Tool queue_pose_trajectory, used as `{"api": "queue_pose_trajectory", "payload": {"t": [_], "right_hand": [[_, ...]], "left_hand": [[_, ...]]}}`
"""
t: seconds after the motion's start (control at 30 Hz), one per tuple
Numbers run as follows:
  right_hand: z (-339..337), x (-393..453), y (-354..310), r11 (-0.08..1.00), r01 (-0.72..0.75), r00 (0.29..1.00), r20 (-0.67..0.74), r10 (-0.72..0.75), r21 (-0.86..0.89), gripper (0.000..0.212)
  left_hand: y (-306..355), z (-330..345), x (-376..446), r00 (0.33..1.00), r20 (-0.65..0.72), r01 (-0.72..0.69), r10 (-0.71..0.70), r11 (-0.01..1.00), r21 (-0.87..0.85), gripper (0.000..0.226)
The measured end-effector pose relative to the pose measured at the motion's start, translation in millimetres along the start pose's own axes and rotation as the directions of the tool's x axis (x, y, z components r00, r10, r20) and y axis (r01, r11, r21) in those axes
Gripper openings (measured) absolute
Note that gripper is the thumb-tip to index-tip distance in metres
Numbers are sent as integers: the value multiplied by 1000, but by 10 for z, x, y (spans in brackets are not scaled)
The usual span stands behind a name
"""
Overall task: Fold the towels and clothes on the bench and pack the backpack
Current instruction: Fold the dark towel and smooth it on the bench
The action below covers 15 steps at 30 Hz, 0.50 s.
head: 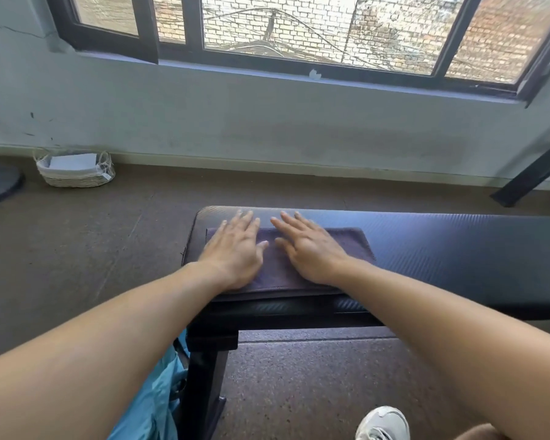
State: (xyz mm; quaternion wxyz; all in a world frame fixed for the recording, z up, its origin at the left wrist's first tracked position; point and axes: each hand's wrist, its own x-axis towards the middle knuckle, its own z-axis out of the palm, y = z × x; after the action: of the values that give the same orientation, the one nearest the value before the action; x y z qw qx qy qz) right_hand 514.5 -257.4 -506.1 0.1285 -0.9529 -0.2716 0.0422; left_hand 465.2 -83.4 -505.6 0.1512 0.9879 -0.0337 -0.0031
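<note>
Both hands are lying flat on a dark towel [277, 268]. The left hand [235, 249] is pressing down on the left part of the towel with its fingers straight and a little spread. The right hand [305, 246] is pressing down on the right part in the same way. Neither hand is gripping anything. The two thumbs are pointing at each other with a small gap between them.

The towel is folded into a neat block and is sitting on the left end of the black padded table [442, 249]. Its near edge is lining up with the near edge of the table.

Something blue [153, 401] is sitting on the floor beside the table leg, low on the left; I cannot tell what it is. A white shoe [383, 423] is showing at the bottom. A small woven basket [77, 173] is sitting on the floor by the wall, far to the left. A big window [299, 33] is showing a brick wall outside.
</note>
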Motion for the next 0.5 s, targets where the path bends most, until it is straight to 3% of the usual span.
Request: {"api": "queue_pose_trajectory", "payload": {"t": [0.17,0.5], "right_hand": [[120,-87,152,993,-90,992,75,96,-82,68],[-114,-410,985,930,-363,929,58,366,-64,79]], "left_hand": [[-215,156,-56,993,119,-20,1,987,159,97],[-293,95,-182,986,166,-39,8,982,183,139]]}}
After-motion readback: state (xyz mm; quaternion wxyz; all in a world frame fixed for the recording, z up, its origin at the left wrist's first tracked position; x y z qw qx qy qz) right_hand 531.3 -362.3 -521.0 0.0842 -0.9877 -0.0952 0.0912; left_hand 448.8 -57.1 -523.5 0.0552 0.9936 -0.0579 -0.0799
